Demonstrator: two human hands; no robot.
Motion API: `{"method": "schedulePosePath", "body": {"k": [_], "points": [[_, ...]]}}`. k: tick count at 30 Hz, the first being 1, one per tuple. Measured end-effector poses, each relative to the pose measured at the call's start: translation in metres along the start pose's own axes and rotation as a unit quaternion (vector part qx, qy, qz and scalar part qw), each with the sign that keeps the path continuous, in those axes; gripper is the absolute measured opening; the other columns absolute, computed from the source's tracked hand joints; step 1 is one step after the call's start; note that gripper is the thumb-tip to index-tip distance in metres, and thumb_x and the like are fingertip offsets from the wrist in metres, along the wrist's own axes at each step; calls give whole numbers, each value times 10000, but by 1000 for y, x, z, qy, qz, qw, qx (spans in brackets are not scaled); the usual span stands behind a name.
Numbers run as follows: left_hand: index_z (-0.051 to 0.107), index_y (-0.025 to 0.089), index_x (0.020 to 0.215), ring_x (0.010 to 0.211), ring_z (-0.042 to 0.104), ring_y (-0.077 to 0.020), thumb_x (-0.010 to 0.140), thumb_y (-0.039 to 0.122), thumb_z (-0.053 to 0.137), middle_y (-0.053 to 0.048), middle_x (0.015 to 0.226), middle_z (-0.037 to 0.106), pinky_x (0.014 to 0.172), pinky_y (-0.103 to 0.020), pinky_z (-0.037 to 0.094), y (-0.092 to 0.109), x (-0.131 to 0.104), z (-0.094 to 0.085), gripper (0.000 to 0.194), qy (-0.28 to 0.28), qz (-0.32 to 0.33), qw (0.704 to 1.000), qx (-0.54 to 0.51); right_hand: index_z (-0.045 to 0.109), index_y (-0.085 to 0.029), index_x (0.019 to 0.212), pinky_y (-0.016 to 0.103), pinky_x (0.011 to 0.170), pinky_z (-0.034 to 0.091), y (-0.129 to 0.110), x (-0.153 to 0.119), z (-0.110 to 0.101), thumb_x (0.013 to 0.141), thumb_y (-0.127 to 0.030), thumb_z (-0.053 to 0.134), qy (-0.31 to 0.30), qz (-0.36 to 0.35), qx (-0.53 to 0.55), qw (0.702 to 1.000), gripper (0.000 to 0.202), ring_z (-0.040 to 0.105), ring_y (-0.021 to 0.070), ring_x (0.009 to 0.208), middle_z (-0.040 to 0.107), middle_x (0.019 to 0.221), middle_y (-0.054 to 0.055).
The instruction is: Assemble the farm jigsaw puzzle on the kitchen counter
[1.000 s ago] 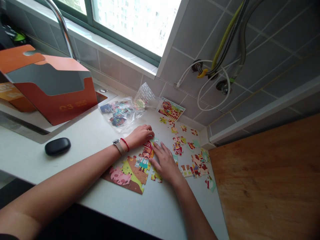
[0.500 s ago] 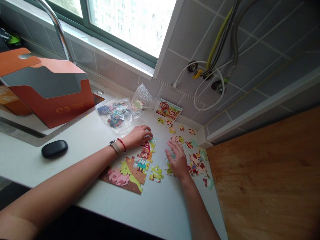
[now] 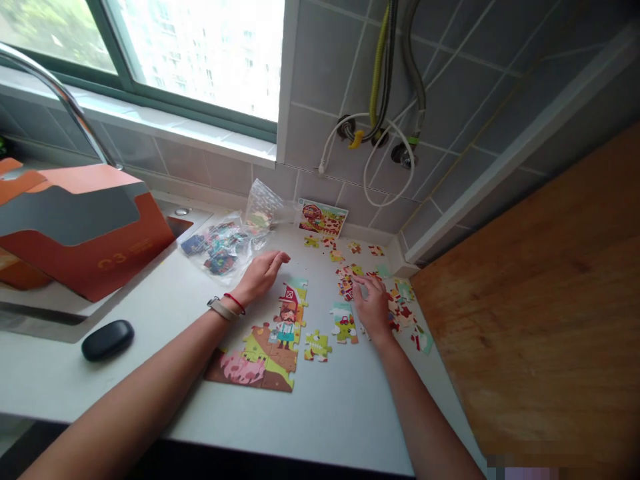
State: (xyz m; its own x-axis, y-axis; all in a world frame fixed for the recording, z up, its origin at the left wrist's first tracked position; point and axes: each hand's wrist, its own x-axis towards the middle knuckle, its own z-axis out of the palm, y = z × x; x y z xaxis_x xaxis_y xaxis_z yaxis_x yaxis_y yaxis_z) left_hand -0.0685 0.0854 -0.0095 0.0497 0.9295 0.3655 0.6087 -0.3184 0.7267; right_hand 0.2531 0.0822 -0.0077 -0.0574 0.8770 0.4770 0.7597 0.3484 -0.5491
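Note:
A partly joined puzzle (image 3: 270, 353) lies on the white counter, showing a farmer and a pink pig. My left hand (image 3: 263, 272) rests just above and left of it, fingers curled together; whether anything is between them is hidden. My right hand (image 3: 373, 303) is over the loose pieces on the right, its fingers bent toward a cluster of red pieces (image 3: 345, 283); what its fingertips hold, if anything, is too small to tell. Between the hands lie a joined section with a tractor (image 3: 344, 323) and a green piece group (image 3: 317, 345).
A picture card (image 3: 321, 218) leans at the wall beside plastic bags of pieces (image 3: 220, 247). An orange box (image 3: 95, 227) stands by the sink at left, a black case (image 3: 108, 340) before it. Hoses (image 3: 383, 80) hang above; a wooden panel (image 3: 540, 300) borders the right.
My left hand has lifted off the puzzle's top edge and drawn its fingers together. My right hand has shifted right, uncovering the tractor section. The view has turned to the right.

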Motion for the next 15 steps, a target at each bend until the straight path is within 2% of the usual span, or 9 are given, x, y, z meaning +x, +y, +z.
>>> {"method": "schedulePosePath", "body": {"k": [4,6,9,12,15], "points": [[739,200,983,991,702,-256,1090,496,340,-83,1029,775,921,-378,526,-1,-1,3,508,-6,18,1000,13,752,-205,1292,537,1208,375,14,-5,6,931,-375,638,-69,41,-114,990,416,500,348,1415,621,1464,158],[746,201,980,973,691,-258,1087,495,367,-86,1007,768,910,-381,519,-1,-2,5,491,-19,31,999,22,713,-230,1365,562,1220,345,14,-8,8,939,-423,665,-99,59,-146,983,470,431,369,1480,572,1534,147],[752,196,989,953,676,-257,1079,484,420,-92,982,757,896,-381,512,2,-4,8,448,-41,52,997,34,696,-226,1381,588,1192,356,8,-7,5,953,-403,671,-116,72,-156,978,464,443,379,1472,593,1522,152],[752,190,1000,969,668,-255,1081,467,443,-102,1000,751,900,-378,512,5,-6,11,422,-55,70,995,43,722,-219,1334,546,1145,406,-1,-2,-6,957,-321,664,-127,70,-153,978,394,580,345,1329,689,1399,142],[751,190,992,980,673,-252,1086,455,444,-107,1009,754,904,-376,522,8,-8,14,416,-64,82,993,47,729,-207,1329,520,1093,446,-7,3,-19,906,-392,747,-143,83,-168,972,462,639,355,1217,729,1305,153]]}}
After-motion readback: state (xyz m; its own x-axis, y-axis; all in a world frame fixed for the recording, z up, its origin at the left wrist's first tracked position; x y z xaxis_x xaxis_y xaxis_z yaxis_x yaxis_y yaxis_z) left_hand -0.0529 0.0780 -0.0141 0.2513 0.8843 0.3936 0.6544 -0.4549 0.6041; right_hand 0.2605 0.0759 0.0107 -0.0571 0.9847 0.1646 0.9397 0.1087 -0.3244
